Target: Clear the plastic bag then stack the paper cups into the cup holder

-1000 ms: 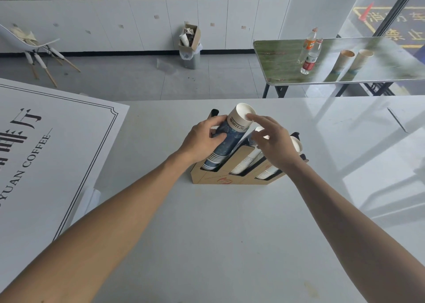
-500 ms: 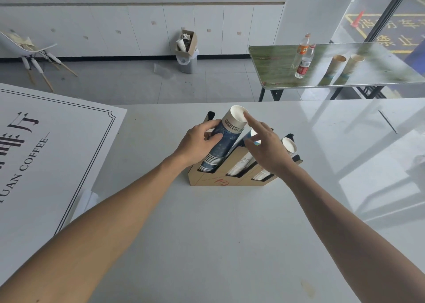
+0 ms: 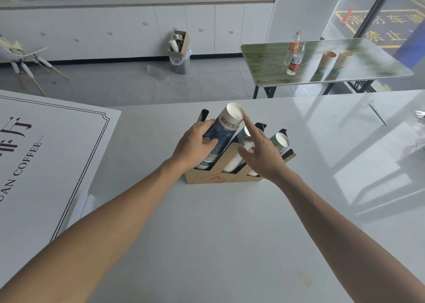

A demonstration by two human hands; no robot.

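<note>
Leaning in the left slot of the cardboard cup holder point(image 3: 220, 176), the blue paper cup stack point(image 3: 222, 137) is gripped mid-sleeve by the left hand point(image 3: 195, 144); the right hand point(image 3: 262, 155), fingers spread, touches its rim. Light, crushable paper is judged best held low.

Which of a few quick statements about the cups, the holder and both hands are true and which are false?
1. The left hand grips the blue cup stack. True.
2. The cup holder lies flat on the floor. False: it stands on the white counter.
3. The right hand has a closed grip around a bottle. False: its fingers are spread, the index finger at the top cup's rim.
4. Two bottles stand on the green table. True.
</note>
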